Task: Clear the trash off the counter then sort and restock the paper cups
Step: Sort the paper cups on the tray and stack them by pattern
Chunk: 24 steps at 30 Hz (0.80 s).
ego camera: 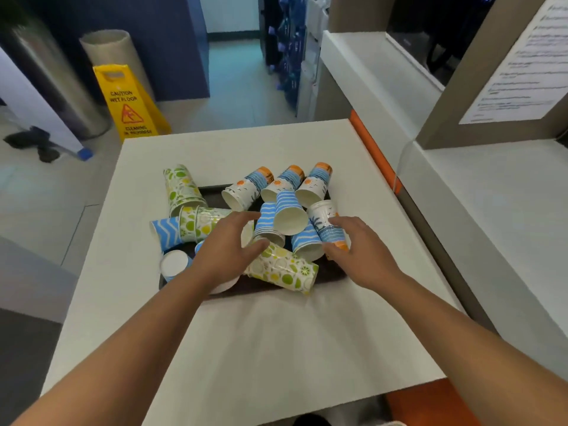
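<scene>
I reach both hands into the jumbled paper cups on the dark tray [335, 273], my left hand [222, 249] spread open over the lime-print cup [284, 272] and my right hand [358, 245] loosely curled against the beach-print cup [325, 224], probably to sort by pattern.

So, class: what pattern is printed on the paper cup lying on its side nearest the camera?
Green and yellow citrus slices on white, on the nearest cup; head view.
</scene>
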Each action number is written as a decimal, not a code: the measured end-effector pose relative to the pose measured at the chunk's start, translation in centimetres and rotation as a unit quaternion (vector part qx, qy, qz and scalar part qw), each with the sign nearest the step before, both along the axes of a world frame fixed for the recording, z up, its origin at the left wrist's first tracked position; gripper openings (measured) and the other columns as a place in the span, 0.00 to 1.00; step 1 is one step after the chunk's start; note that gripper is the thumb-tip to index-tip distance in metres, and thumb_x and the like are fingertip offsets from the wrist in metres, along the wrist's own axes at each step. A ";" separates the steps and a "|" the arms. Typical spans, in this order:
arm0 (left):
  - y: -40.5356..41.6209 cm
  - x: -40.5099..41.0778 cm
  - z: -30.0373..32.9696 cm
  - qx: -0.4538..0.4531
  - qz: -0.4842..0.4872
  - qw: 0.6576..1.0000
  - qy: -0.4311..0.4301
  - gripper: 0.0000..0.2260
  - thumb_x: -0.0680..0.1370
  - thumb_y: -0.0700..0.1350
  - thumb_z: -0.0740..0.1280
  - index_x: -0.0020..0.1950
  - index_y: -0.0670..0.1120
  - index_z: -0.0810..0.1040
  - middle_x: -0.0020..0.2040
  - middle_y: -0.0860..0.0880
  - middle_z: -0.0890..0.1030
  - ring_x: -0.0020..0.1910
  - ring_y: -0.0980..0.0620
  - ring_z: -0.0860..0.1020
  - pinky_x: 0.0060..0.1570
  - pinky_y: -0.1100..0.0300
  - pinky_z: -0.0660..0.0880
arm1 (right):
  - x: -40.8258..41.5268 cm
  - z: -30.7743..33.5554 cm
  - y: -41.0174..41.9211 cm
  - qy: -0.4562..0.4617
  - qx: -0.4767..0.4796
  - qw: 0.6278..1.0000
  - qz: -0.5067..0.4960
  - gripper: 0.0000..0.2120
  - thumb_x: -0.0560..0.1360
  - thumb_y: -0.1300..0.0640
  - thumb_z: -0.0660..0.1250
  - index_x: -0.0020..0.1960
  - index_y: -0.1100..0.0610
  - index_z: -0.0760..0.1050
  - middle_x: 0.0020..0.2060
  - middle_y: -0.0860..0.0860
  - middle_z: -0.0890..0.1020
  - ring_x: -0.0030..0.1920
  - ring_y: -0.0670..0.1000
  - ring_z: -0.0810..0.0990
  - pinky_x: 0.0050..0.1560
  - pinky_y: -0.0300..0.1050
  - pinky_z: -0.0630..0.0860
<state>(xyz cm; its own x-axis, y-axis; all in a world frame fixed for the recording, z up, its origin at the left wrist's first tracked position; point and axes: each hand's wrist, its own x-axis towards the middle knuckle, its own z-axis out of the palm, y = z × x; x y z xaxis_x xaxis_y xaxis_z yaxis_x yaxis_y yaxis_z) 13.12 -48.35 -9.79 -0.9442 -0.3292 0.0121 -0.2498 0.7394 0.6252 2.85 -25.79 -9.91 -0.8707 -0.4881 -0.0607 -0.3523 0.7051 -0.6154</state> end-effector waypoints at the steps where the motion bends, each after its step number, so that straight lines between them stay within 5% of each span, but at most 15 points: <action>1: -0.2 -0.2 -0.1 0.004 0.017 1.000 -0.004 0.25 0.75 0.52 0.71 0.70 0.50 0.71 0.68 0.50 0.74 0.68 0.51 0.71 0.62 0.59 0.66 | -0.7 -0.2 -0.6 -0.006 0.003 1.000 0.007 0.25 0.75 0.48 0.68 0.69 0.50 0.68 0.65 0.49 0.73 0.62 0.51 0.74 0.58 0.49 0.73; 12: -0.6 -6.3 -1.2 0.018 0.096 0.994 -0.044 0.21 0.78 0.49 0.67 0.69 0.44 0.72 0.64 0.47 0.78 0.60 0.49 0.77 0.54 0.59 0.72 | -6.9 -1.4 -5.2 -0.044 -0.020 0.999 -0.002 0.17 0.76 0.53 0.65 0.64 0.54 0.73 0.60 0.52 0.78 0.55 0.53 0.78 0.52 0.45 0.73; 17: -1.4 -9.5 -2.0 -0.034 0.073 0.988 -0.129 0.17 0.77 0.47 0.66 0.63 0.41 0.76 0.58 0.44 0.80 0.55 0.45 0.78 0.52 0.53 0.74 | -9.1 -0.9 -9.6 -0.085 0.021 0.996 -0.002 0.24 0.75 0.43 0.64 0.64 0.58 0.71 0.57 0.54 0.79 0.56 0.55 0.77 0.53 0.49 0.74; 21: -2.3 -11.3 -2.6 -0.079 0.052 0.980 -0.173 0.16 0.76 0.49 0.68 0.57 0.39 0.77 0.52 0.43 0.81 0.52 0.44 0.78 0.48 0.52 0.74 | -10.4 -1.1 -12.1 -0.118 0.100 0.988 -0.001 0.31 0.70 0.34 0.66 0.60 0.58 0.71 0.49 0.52 0.77 0.49 0.54 0.77 0.41 0.46 0.71; 24: -2.8 -12.3 -3.1 -0.100 0.039 0.975 -0.196 0.16 0.76 0.53 0.68 0.55 0.41 0.76 0.52 0.43 0.80 0.51 0.45 0.77 0.42 0.56 0.70 | -11.3 -1.5 -12.4 -0.155 0.116 0.981 -0.002 0.24 0.67 0.37 0.70 0.47 0.57 0.72 0.36 0.50 0.75 0.36 0.49 0.74 0.31 0.43 0.66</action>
